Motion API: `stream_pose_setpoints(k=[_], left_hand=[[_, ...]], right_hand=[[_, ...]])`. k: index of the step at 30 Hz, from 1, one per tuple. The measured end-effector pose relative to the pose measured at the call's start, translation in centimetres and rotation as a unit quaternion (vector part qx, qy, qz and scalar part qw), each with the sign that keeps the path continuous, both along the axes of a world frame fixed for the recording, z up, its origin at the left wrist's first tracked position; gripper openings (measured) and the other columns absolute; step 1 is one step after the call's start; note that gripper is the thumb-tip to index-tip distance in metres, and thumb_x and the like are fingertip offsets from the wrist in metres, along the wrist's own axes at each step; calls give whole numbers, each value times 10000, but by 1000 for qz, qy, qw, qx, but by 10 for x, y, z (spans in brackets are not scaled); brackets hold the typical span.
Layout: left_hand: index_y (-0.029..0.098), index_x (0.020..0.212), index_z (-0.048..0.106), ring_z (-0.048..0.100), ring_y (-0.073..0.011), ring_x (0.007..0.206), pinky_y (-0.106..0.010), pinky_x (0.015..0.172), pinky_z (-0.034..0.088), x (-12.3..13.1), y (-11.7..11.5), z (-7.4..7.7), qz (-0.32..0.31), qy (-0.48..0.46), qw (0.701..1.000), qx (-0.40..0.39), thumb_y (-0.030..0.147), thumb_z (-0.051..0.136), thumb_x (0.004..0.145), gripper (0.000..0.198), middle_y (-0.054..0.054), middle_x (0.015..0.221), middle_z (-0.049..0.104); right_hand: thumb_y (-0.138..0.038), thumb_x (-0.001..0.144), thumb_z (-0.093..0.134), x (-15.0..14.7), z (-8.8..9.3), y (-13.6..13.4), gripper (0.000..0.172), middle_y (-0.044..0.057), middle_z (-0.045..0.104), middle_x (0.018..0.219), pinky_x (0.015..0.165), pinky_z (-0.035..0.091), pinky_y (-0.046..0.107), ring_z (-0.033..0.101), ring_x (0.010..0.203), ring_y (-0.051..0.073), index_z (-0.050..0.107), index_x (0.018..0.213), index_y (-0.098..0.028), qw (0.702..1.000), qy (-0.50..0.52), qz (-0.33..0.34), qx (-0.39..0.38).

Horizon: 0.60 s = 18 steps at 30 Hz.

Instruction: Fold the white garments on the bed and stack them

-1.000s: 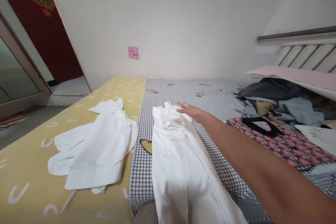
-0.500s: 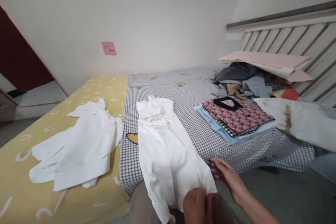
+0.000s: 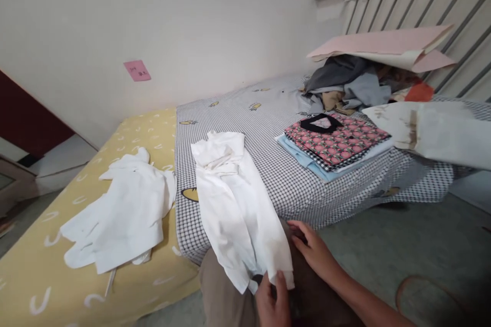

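A long white garment [image 3: 230, 199] lies lengthwise over the bed's near edge, its far end bunched and its near end draped on my lap. My left hand [image 3: 272, 299] pinches the near hem with thumb and fingers. To the right of that hem is my right hand [image 3: 312, 250], fingers apart and holding nothing, just off the cloth above my knee. Another white garment [image 3: 126, 214] is spread unevenly on the yellow sheet to the left, a thin white cord hanging from it.
A folded stack of clothes [image 3: 337, 138] with a pink patterned top sits on the checked sheet [image 3: 215, 117]. Behind it are heaped clothes [image 3: 345, 79] under a pink sheet of card [image 3: 383, 43]. A stained pale cloth [image 3: 441, 127] lies at right, beside the slatted rail [image 3: 414, 5].
The view has tilted and shifted. My left hand keeps hold of the hem, and the garment's near end now lies less stretched out. My right hand stays apart at the right side.
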<state>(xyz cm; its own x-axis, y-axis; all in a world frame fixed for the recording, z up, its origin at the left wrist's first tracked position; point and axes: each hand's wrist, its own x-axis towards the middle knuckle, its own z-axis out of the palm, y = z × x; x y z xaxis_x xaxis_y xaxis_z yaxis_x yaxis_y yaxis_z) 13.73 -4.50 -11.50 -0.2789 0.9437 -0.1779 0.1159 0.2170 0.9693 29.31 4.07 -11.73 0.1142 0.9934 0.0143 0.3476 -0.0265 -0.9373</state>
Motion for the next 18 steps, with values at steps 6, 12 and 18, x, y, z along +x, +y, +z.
stream_pose_setpoints(k=[6, 12, 18], left_hand=[[190, 810, 666, 615, -212, 752, -322, 739, 503, 0, 1, 21, -132, 45, 990, -2, 745, 527, 840, 573, -71, 790, 703], [213, 786, 653, 655, -244, 875, -354, 826, 519, -58, -21, 34, 100, 116, 988, 9, 699, 439, 911, 545, -91, 865, 719], [154, 1073, 623, 637, -319, 1114, -454, 973, 511, -137, 19, 26, 240, 189, 952, -33, 810, 379, 846, 735, -192, 1163, 684]], right_hand=[[-545, 880, 540, 10, 20, -33, 423, 98, 706, 1243, 1106, 478, 479, 640, 1203, 277, 680, 1173, -274, 997, 62, 31, -44], [-633, 857, 573, 16, 20, -54, 568, 102, 630, 1414, 1206, 368, 496, 539, 1359, 294, 674, 1289, -278, 995, 54, 30, -73], [-693, 832, 535, 2, 17, -8, 613, 119, 633, 1398, 1147, 426, 500, 557, 1328, 334, 732, 1205, -249, 982, 88, -8, -169]])
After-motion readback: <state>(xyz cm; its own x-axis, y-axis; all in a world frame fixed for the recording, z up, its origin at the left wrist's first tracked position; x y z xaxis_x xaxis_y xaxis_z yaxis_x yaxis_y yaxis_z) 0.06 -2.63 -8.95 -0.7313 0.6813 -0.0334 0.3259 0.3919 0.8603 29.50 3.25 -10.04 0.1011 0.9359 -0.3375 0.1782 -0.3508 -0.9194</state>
